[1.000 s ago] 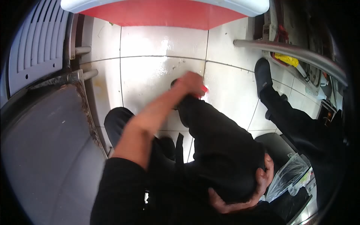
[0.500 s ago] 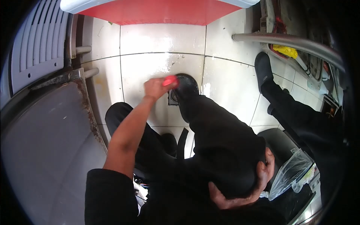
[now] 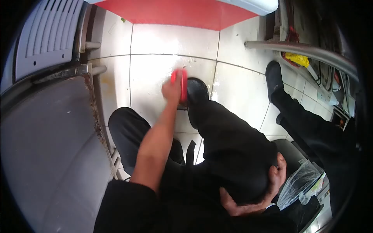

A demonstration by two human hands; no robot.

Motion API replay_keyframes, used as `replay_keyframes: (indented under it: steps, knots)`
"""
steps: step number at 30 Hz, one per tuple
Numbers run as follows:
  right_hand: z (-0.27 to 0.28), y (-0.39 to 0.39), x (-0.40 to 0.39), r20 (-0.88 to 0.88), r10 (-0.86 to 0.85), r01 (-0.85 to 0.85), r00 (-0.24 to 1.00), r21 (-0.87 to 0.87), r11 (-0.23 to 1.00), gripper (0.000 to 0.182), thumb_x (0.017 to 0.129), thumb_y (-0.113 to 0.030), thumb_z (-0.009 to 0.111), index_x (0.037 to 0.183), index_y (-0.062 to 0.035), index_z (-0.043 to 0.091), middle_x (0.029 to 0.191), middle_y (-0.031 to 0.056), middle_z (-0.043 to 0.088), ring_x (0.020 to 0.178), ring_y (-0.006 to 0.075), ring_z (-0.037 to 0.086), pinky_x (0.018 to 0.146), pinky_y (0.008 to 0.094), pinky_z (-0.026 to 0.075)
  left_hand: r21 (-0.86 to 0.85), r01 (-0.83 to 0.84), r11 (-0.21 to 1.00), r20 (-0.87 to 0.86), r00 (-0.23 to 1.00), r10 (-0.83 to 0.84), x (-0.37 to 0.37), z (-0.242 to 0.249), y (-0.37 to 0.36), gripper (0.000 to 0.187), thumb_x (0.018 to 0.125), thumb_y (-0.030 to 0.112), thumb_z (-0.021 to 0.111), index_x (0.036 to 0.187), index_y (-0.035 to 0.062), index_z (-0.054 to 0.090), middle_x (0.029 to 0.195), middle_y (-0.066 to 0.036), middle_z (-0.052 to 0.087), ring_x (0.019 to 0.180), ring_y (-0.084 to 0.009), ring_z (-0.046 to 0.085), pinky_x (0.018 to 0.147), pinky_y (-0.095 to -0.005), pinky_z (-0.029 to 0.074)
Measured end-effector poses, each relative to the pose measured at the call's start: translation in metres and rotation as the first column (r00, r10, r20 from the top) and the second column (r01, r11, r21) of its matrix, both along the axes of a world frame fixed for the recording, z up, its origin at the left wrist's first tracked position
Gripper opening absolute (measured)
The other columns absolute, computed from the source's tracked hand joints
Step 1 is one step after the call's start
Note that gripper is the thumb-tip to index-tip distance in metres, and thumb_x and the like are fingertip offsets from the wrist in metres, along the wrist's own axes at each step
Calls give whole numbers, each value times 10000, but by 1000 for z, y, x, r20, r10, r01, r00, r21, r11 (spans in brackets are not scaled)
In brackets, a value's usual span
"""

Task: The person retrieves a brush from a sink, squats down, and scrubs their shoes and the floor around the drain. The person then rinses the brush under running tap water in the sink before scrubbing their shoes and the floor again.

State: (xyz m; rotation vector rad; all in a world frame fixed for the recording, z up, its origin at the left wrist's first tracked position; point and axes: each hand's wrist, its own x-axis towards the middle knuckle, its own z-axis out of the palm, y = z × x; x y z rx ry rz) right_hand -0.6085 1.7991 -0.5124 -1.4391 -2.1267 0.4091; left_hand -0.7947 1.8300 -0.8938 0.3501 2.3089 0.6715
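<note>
My left hand (image 3: 171, 90) is closed around a red loop-handled tool (image 3: 183, 83), shaped like a scrub brush; its underside is hidden. The tool lies right along the inner side of a black shoe (image 3: 197, 90) on my right foot. Below it, by the shoe, a dark floor drain shows only at its edge, mostly covered by hand and tool. My right hand (image 3: 256, 194) is wrapped round my bent right knee (image 3: 248, 171), its thumb and fingers spread over the black trouser cloth.
White floor tiles (image 3: 155, 72) look wet. A red and white box (image 3: 182, 13) stands ahead. Grey metal equipment (image 3: 50, 147) with a rusty edge is at the left. At the right are a person's leg and black shoe (image 3: 274, 79), a metal rail (image 3: 295, 44) and a clear plastic bag (image 3: 297, 184).
My left hand has shifted right and slightly down with the red tool, which now points lengthwise beside the shoe. The drain is more covered. My right hand stays on the knee.
</note>
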Motion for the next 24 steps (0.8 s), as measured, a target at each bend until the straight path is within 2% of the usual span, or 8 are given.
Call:
replay_keyframes:
  steps: [3, 4, 7, 10, 13, 19, 22, 24]
  knots:
    - [0, -1, 3, 12, 31, -31, 999, 46, 998, 1037, 417, -296, 773, 1346, 28, 445, 1301, 355, 465, 1226, 462, 478, 1055, 530, 359, 30, -17, 999, 28, 999, 16, -3, 11, 39, 764, 782, 742, 576, 662, -7, 663, 652, -198, 644, 665, -336, 655, 658, -461, 487]
    - [-4, 2, 7, 5, 37, -38, 999, 56, 998, 1035, 420, -297, 771, 1344, 34, 444, 1301, 354, 466, 1224, 462, 480, 1056, 530, 359, 36, -70, 997, 38, 997, 69, 4, 2, 24, 771, 771, 735, 606, 718, -29, 699, 639, -179, 643, 632, -283, 619, 667, -424, 490]
    - [2, 1, 3, -24, 4, -4, 1000, -11, 1000, 1029, 422, -298, 762, 1336, 52, 445, 1300, 355, 467, 1216, 463, 487, 1055, 527, 362, -43, -153, 987, 57, 986, 155, 36, 30, -36, 785, 767, 740, 604, 770, -37, 713, 676, -197, 665, 715, -320, 660, 703, -434, 505]
    - [-4, 2, 6, -41, 32, -32, 999, 8, 999, 1024, 427, -289, 762, 1339, 52, 444, 1314, 351, 459, 1227, 459, 480, 1065, 521, 353, -121, 68, 990, -36, 997, -72, 11, 16, 8, 792, 776, 744, 585, 828, -35, 722, 760, -232, 685, 819, -372, 680, 757, -459, 511]
    - [-3, -1, 6, -32, 31, -31, 999, 5, 1000, 1025, 425, -275, 761, 1344, 47, 442, 1321, 346, 454, 1237, 455, 474, 1070, 517, 346, -84, -57, 995, 79, 995, 64, 0, 29, 29, 785, 794, 767, 521, 877, 18, 741, 873, -245, 694, 861, -410, 679, 788, -482, 511]
    - [5, 2, -2, -48, 17, -20, 999, -64, 998, 1008, 434, -260, 761, 1340, 47, 442, 1335, 345, 442, 1252, 457, 460, 1080, 522, 334, -230, 61, 971, 49, 998, -51, 19, 25, -29, 813, 789, 782, 510, 913, 12, 742, 888, -256, 692, 912, -399, 673, 830, -471, 501]
    - [-9, -3, 7, -50, 95, -93, 994, 49, 994, 1013, 432, -255, 764, 1340, 52, 436, 1344, 345, 435, 1258, 463, 451, 1084, 527, 330, -3, -41, 999, 4, 999, 41, -24, 0, 36, 835, 813, 784, 475, 824, -11, 733, 794, -248, 684, 823, -377, 674, 799, -459, 497]
    - [-10, -7, 11, -16, 111, -110, 994, 59, 992, 1023, 419, -254, 760, 1335, 64, 433, 1337, 349, 438, 1251, 472, 453, 1080, 534, 333, 50, -3, 999, -27, 1000, 4, -52, 12, 84, 858, 706, 838, 561, 745, -4, 715, 741, -214, 677, 763, -339, 670, 772, -447, 500]
